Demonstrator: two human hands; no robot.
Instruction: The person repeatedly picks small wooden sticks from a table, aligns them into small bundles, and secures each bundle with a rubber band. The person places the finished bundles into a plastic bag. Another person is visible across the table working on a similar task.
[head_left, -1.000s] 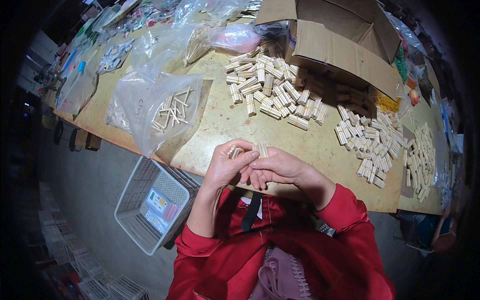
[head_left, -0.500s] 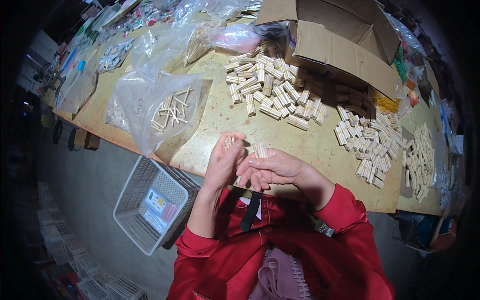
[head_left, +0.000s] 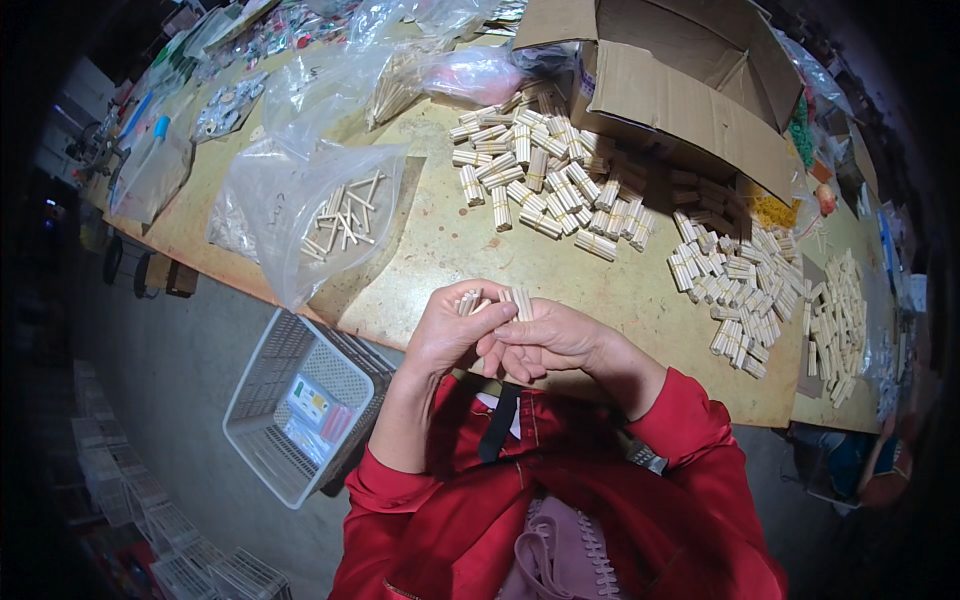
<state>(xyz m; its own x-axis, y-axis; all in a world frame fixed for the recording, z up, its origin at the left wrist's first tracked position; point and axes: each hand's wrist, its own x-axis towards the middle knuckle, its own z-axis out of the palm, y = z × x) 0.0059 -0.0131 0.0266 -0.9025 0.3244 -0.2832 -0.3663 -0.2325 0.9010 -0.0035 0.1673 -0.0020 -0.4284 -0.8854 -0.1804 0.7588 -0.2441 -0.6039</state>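
Over the table's near edge, my left hand is closed around several short wooden sticks, their ends showing above the fingers. Its thumb reaches across to the other hand. My right hand pinches a small row of wooden sticks upright between thumb and fingers. The two hands touch or nearly touch. Beyond them lies a heap of banded stick bundles, with another pile of bundles to the right. Loose sticks lie in the mouth of a clear plastic bag at the left.
An open cardboard box stands at the back right, beside yellow rubber bands. More sticks lie at the far right. A grey plastic basket holding packets is on the floor at left. A pink bag rests at the back.
My left hand has turned and moved right against my right hand, its thumb now reaching the sticks there. The right hand has barely moved.
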